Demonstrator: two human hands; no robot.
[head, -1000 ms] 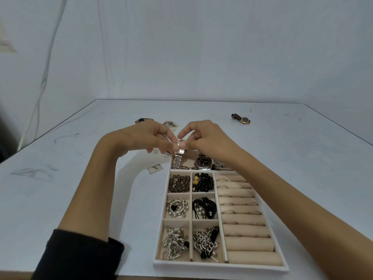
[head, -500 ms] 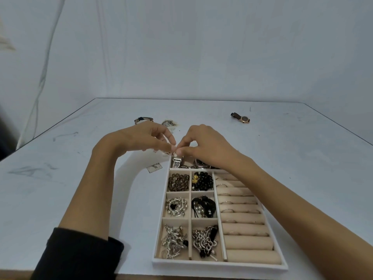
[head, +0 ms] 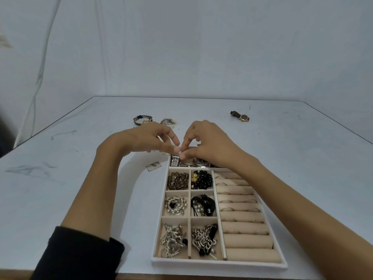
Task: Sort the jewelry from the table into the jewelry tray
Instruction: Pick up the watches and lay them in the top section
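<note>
White table (head: 60, 178) fills your view, with the tray (head: 218, 264) at its near edge. Your left hand (head: 145, 138) and right hand (head: 210, 144) meet fingertip to fingertip over the tray's far compartment. Both pinch the top end of the silver watch (head: 175, 160), whose band hangs down into that compartment. Well beyond, a brown watch (head: 241, 116) lies far right and a black watch (head: 142, 119) far left. A tag (head: 153, 166) lies just left of the tray.

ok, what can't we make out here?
Head view:
- silver watch: upper part hidden under the pinching left hand and right hand.
- tray, far compartment: contents mostly behind right hand.
- ring rolls: far rows covered by right forearm.
- dark strap item: too small to identify.
</note>
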